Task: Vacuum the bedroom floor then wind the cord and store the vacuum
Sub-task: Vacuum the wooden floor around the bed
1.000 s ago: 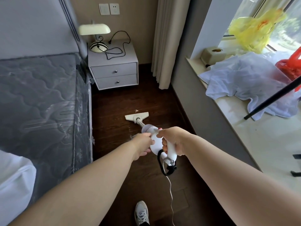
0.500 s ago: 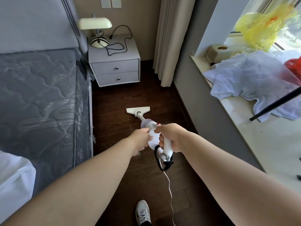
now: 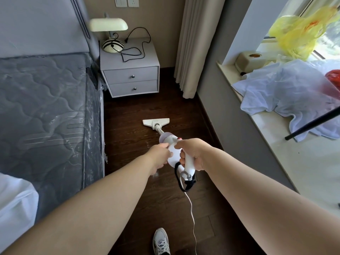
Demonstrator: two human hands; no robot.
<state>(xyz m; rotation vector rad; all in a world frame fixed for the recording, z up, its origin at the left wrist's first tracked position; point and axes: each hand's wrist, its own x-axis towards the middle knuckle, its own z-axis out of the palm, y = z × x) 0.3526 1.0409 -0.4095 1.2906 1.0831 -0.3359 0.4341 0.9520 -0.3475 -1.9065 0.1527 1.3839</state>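
Vacuuming is under way: beside the bed (image 3: 51,107), the left hand (image 3: 161,155) steadies the vacuum (image 3: 173,153) body, the right hand (image 3: 193,153) grips its handle, the head (image 3: 156,123) on dark floor (image 3: 128,144). The cord (image 3: 191,214) trails unwound; storing remains.

Left hand (image 3: 160,155) fingers wrap behind the vacuum (image 3: 173,153) body, tips hidden. Right hand (image 3: 193,154) covers most of the handle. White cord (image 3: 192,214) runs off bottom edge, so plug end unseen. Sneaker (image 3: 161,242) cut at bottom edge. Wall sockets (image 3: 127,1) cropped at top. Black pole (image 3: 312,124) exits right edge. Yellow bag (image 3: 298,35) blurred, contents can't tell. Red item (image 3: 334,77) half out of frame at right.
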